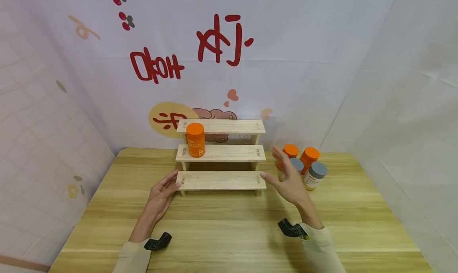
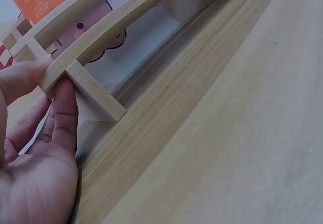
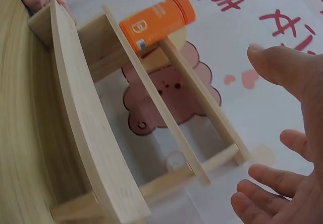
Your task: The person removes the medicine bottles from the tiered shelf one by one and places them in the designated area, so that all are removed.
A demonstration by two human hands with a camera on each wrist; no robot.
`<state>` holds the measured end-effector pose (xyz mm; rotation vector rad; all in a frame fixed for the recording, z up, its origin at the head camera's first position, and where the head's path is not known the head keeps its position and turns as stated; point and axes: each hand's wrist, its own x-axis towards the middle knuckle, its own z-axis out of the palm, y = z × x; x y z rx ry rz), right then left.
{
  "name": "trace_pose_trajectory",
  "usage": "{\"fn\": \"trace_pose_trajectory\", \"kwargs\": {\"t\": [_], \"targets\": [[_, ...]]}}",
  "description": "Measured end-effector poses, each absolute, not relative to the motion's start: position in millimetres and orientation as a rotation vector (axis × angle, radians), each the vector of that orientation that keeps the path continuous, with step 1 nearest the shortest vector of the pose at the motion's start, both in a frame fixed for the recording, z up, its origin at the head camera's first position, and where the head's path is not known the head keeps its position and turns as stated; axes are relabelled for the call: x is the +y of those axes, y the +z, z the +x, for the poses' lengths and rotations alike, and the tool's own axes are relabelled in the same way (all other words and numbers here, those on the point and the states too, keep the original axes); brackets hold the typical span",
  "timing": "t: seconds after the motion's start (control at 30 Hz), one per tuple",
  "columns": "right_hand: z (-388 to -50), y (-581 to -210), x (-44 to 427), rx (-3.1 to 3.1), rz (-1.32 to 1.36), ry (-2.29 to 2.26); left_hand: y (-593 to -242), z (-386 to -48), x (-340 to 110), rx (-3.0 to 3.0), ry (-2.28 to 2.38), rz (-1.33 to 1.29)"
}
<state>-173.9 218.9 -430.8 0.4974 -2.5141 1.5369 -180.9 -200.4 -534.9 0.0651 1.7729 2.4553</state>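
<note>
A three-step wooden shelf (image 1: 221, 180) stands on the table in the head view. On its middle step, near the left end, an orange bottle (image 1: 195, 141) stands upright. My left hand (image 1: 159, 195) grips the left end of the lowest step; the left wrist view shows the thumb above the board and fingers (image 2: 64, 108) beneath it. By the shelf's right end is my right hand (image 1: 288, 181), its fingers spread and holding nothing. In the right wrist view a gap separates this hand (image 3: 298, 148) from the shelf.
Behind and beside the right hand stand several bottles, some with orange lids (image 1: 311, 153) and some with grey lids (image 1: 318, 169). The wood-grain table (image 1: 222, 233) extends in front of the shelf. A white printed backdrop (image 1: 304, 66) rises behind it.
</note>
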Motion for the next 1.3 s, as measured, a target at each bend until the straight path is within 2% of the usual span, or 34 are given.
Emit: {"fn": "trace_pose_trajectory", "kwargs": {"t": [0.43,1.3], "targets": [[-183.3,-434.6,178.2,-2.503,0.577,1.634,-536.1,-180.6,-198.2,1.772,2.441,0.049],[-211.4,-419.6,108.1,-2.589,0.650,1.705,-535.7,-180.5,-201.3,1.774,2.449,0.064]]}}
